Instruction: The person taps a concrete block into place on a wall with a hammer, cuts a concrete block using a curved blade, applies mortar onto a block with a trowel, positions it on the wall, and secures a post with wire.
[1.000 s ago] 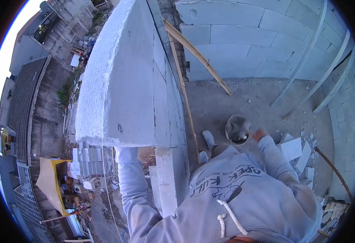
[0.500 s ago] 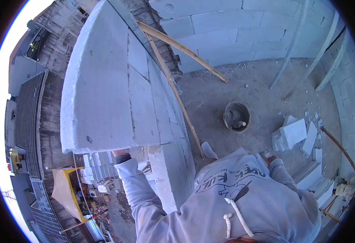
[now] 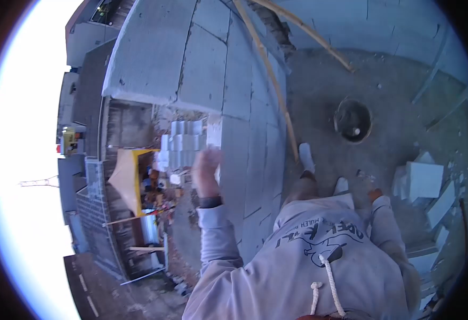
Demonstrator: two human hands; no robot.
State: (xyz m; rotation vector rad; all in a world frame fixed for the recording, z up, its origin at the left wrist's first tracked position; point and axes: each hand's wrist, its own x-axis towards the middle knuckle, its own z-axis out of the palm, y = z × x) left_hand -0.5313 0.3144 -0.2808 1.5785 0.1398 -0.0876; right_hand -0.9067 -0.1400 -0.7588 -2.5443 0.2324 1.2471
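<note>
My left hand [image 3: 207, 173] is raised beside the end of the pale block wall [image 3: 236, 160], below its overhanging upper course. Blur softens its fingers, which look loosely apart, and nothing shows in them. Low on the other side of my body, my right hand [image 3: 375, 195] is closed. A small hand tool [image 3: 364, 174] sticks out in front of it, its kind too unclear to name. On the floor ahead stands a round bucket [image 3: 353, 121] with grey mortar and a pale object inside.
Wooden braces [image 3: 268, 69] lean against the wall. White blocks [image 3: 425, 180] and broken pieces lie on the floor at right. Left of the wall the ground drops away to a lower yard with a tan canopy [image 3: 124, 178] and stacked pale sheets [image 3: 183, 141].
My left hand has come out from under the wall's overhanging edge and is now in full sight. The view has tilted down, showing my legs and feet. My right hand stays low.
</note>
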